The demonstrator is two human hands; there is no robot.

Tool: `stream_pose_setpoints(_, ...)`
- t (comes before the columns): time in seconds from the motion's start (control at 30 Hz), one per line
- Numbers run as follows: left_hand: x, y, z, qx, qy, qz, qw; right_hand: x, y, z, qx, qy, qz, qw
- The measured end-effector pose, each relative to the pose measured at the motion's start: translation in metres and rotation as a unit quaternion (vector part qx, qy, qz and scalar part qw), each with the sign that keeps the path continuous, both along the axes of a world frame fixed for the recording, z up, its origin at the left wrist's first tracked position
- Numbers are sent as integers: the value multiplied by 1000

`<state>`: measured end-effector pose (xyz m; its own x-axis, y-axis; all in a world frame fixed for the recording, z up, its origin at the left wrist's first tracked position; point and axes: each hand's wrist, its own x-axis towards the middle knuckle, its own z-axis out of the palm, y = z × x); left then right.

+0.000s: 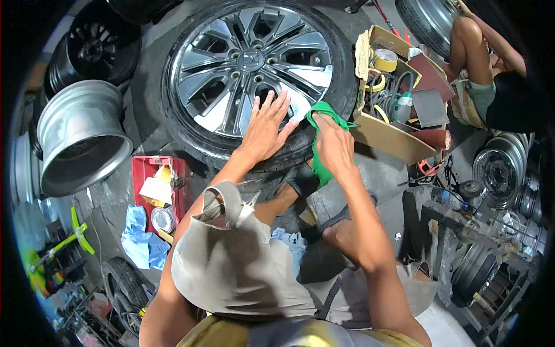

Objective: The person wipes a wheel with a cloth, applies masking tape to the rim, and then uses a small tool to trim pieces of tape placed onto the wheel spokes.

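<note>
In front of me lies a car wheel point(225, 110), its two-tone spoked alloy rim set in a black tyre point(191, 136). My left hand point(266, 128) rests on the near spokes with its fingers spread and nothing in it. A bright green cloth point(321, 168) is gripped in my right hand point(334, 141), bunched at the tyre's near right edge and hanging down from the fist. The fingertips of that hand are partly hidden by the cloth.
A cardboard box point(399, 141) of tape rolls, sandpaper and cables stands right of the wheel. Bare silver rims point(81, 110) pile up at left. A red toolbox point(139, 173) and blue cloth point(139, 240) lie nearer. Another person point(483, 75) crouches at upper right by another wheel.
</note>
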<state>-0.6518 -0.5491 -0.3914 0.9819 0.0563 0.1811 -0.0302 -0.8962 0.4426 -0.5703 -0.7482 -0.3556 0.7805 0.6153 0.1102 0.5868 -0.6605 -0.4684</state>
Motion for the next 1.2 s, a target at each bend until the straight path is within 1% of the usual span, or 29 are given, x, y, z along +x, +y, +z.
stream_pose_setpoints(0.03, 0, -1, 0, 2, -4, 3, 1000, -1, -5, -3, 58, -16, 20, 998)
stream_pose_setpoints(0.07, 0, -2, 1, 1, -2, 3, 1000, 4, -6, -6, 58, -14, 20, 998)
stream_pose_setpoints(0.13, 1, -2, 2, -5, 5, 9, 1000, 25, 3, -5, 17, -18, -58, 998)
stream_pose_setpoints(0.17, 1, -2, 3, -1, 6, 8, 1000, 38, 8, -15, 41, -50, -51, 997)
stream_pose_setpoints(0.2, 2, -1, 5, -5, 15, 5, 1000, 45, 16, -20, 30, -41, -63, 997)
stream_pose_setpoints(0.27, 3, -1, 8, -18, 20, 5, 1000, 34, 20, -10, 15, -5, -67, 998)
stream_pose_setpoints(0.3, 4, 1, 9, -33, 19, 9, 999, 25, 11, -4, 37, 12, -37, 999)
stream_pose_setpoints(0.33, 6, 2, 11, -36, -2, 8, 999, 19, -4, -4, 36, 16, -40, 998)
stream_pose_setpoints(0.37, 7, 3, 11, -52, -6, 11, 999, 16, -28, -5, 84, 89, 73, 990)
stream_pose_setpoints(0.4, 9, 5, 15, -70, -10, 13, 997, 17, -52, -7, 132, 160, 183, 961)
stream_pose_setpoints(0.47, 10, 9, 14, -47, -32, 18, 998, 25, -100, 14, 36, 329, 201, 922)
stream_pose_setpoints(0.53, 11, 9, 26, -77, -43, 21, 996, 41, -135, 25, -110, 465, 204, 855)
stream_pose_setpoints(0.6, 13, 9, 31, -69, -79, 15, 994, 46, -154, 17, -223, 479, 177, 830)
stream_pose_setpoints(0.63, 15, 10, 30, -64, -91, 8, 994, 45, -176, -17, -288, 415, 186, 843)
stream_pose_setpoints(0.67, 18, 10, 29, -57, -105, 2, 993, 34, -185, -38, -286, 416, 187, 843)
stream_pose_setpoints(0.7, 18, 10, 31, -56, -101, 3, 993, 20, -193, -53, -337, 374, 179, 846)
stream_pose_setpoints(0.73, 19, 8, 35, -58, -91, 1, 994, 8, -192, -53, -385, 330, 172, 845)
stream_pose_setpoints(0.77, 18, 8, 35, -59, -80, -2, 995, -15, -185, -56, -442, 257, 146, 847)
stream_pose_setpoints(0.8, 17, 8, 32, -58, -74, -2, 996, -31, -172, -58, -440, 262, 148, 846)
stream_pose_setpoints(0.87, 21, 6, 28, -52, -75, -9, 996, -52, -153, -67, -463, 164, 138, 860)
stream_pose_setpoints(0.93, 28, 2, 25, -47, -80, -17, 996, -67, -151, -104, -390, 138, 125, 902)
stream_pose_setpoints(0.97, 31, 1, 24, -46, -83, -36, 995, -71, -155, -120, -284, 119, 78, 948)
stream_pose_setpoints(1.0, 34, 1, 25, -44, -87, -53, 994, -65, -154, -122, -284, 116, 76, 949)
stream_pose_setpoints(1.07, 40, 0, 27, -45, -102, -62, 992, -42, -146, -127, -128, 58, -44, 989)
stream_pose_setpoints(1.1, 42, 2, 26, -42, -99, -63, 992, -31, -143, -132, -76, 29, -72, 994)
stream_pose_setpoints(1.13, 42, 3, 25, -37, -98, -65, 992, -23, -141, -135, -68, 23, -68, 995)
stream_pose_setpoints(1.2, 40, 3, 22, -30, -101, -76, 992, -12, -136, -142, -125, 20, -84, 988)
